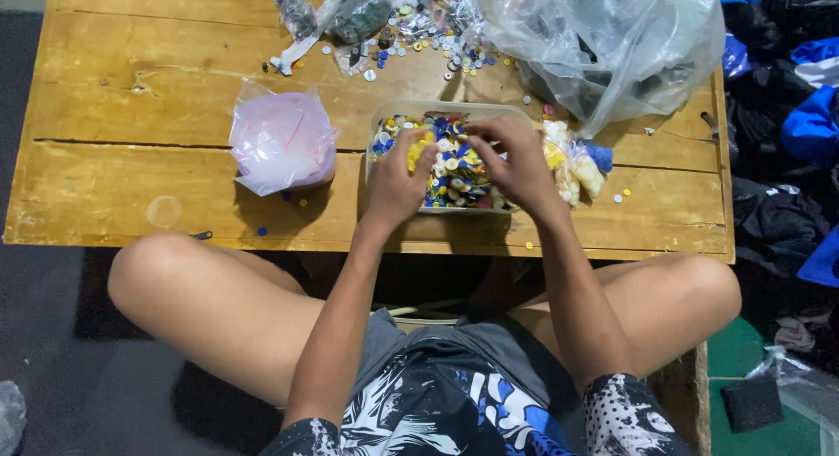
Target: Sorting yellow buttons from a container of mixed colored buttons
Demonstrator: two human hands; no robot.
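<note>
A shallow clear tray on the low wooden table is heaped with small buttons in yellow, blue and white. Both my hands are in it. My left hand rests on the heap's near left side with fingers curled, yellow buttons at its fingertips. My right hand lies over the right side, fingers bent down into the buttons. Whether either hand pinches a button is hidden by the fingers.
A pink-tinted plastic bag sits left of the tray. A big clear plastic bag fills the far right. Loose buttons and small packets lie at the back. Small filled bags sit right of the tray. Clothes pile at the right.
</note>
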